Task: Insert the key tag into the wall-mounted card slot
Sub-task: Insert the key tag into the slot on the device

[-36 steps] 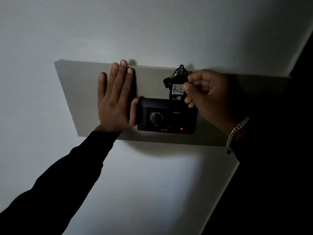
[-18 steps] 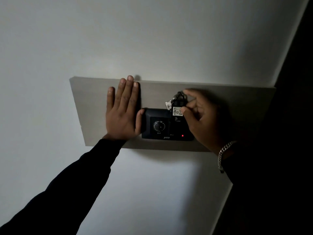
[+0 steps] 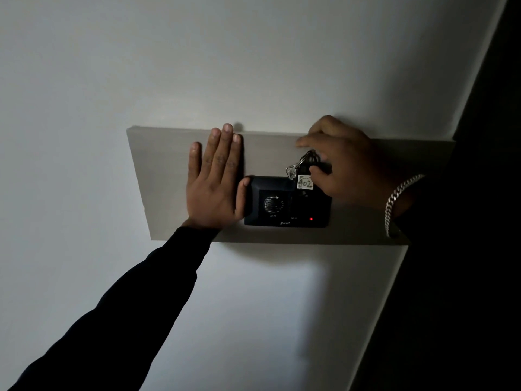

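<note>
A black wall unit with the card slot point(image 3: 287, 203) is fixed to a pale panel point(image 3: 158, 170); a red light point(image 3: 311, 219) glows at its lower right. The key tag point(image 3: 305, 182), black with a white label reading 402, stands in the slot at the unit's top right, with a key ring and silver key point(image 3: 291, 170) hanging above it. My right hand point(image 3: 342, 162) is over the tag's top, thumb against the ring, fingers spread above. My left hand point(image 3: 215, 179) lies flat on the panel, thumb touching the unit's left edge.
A white wall point(image 3: 253, 66) surrounds the panel. A dark edge or doorway point(image 3: 479, 249) runs down the right side. A metal chain bracelet point(image 3: 396, 200) is on my right wrist. The room is dim.
The tag has gone down into the slot since a second ago. My right hand shifted from pinching the tag's side to resting over its top. The left hand stayed flat.
</note>
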`<control>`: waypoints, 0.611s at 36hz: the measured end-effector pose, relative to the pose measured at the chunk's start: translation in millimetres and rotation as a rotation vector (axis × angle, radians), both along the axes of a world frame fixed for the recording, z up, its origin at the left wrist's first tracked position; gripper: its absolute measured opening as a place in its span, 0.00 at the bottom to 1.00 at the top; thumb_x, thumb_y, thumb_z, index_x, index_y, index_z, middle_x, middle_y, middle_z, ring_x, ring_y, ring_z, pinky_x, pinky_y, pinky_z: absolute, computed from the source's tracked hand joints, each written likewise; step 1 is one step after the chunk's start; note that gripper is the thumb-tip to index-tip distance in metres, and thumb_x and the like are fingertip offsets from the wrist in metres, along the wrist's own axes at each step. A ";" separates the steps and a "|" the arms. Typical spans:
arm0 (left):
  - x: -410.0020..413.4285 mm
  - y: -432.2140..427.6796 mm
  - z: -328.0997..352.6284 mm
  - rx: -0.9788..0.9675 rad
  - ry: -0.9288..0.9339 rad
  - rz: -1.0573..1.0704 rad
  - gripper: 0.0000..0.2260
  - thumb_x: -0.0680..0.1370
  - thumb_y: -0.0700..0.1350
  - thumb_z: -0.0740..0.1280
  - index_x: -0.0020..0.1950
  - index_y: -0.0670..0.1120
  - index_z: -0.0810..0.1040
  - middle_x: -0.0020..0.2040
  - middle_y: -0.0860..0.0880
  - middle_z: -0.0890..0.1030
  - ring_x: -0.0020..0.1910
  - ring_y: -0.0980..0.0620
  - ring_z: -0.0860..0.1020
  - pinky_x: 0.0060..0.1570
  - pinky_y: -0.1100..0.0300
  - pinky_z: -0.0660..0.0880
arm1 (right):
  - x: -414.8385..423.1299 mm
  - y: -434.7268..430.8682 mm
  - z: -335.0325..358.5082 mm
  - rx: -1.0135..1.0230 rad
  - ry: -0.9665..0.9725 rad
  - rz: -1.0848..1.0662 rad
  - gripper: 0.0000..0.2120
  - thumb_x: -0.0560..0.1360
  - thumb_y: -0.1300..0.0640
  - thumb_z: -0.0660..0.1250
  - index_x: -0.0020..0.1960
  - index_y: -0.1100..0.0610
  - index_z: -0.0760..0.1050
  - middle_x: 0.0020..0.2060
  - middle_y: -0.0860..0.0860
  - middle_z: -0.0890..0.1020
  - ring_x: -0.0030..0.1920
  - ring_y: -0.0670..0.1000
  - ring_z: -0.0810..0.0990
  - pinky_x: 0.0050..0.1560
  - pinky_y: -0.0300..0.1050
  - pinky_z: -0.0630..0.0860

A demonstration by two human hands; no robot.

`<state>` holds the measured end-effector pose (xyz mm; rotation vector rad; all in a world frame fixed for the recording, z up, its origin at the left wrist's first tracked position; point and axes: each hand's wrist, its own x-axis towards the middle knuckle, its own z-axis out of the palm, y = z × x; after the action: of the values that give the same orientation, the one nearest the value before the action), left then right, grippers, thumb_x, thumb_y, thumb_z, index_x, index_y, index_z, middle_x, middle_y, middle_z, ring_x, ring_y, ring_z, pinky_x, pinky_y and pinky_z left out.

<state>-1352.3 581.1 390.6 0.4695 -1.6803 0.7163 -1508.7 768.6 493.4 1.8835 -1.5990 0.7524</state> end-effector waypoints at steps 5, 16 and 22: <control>0.1 0.3 0.8 0.004 0.002 0.002 0.28 0.81 0.52 0.53 0.78 0.39 0.63 0.79 0.41 0.61 0.80 0.43 0.59 0.78 0.41 0.55 | 0.3 -3.8 7.6 0.025 0.069 -0.022 0.10 0.67 0.61 0.68 0.47 0.58 0.83 0.44 0.56 0.81 0.41 0.56 0.79 0.46 0.52 0.78; -0.2 0.7 1.4 0.012 -0.003 -0.003 0.28 0.81 0.51 0.54 0.78 0.39 0.63 0.79 0.40 0.62 0.80 0.42 0.59 0.78 0.40 0.55 | -5.0 -5.2 5.0 -0.126 -0.192 0.107 0.09 0.70 0.55 0.72 0.37 0.60 0.82 0.32 0.47 0.78 0.31 0.42 0.73 0.38 0.30 0.67; -1.0 0.6 0.9 -0.006 0.003 0.005 0.28 0.81 0.51 0.54 0.78 0.39 0.63 0.79 0.41 0.61 0.80 0.42 0.59 0.78 0.41 0.54 | -11.9 -4.0 2.8 -0.080 -0.247 0.129 0.04 0.68 0.60 0.73 0.41 0.60 0.82 0.33 0.53 0.82 0.30 0.48 0.77 0.34 0.35 0.72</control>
<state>-1353.3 581.6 391.5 0.4707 -1.6744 0.7233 -1520.6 764.5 496.2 1.9085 -1.5754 1.1256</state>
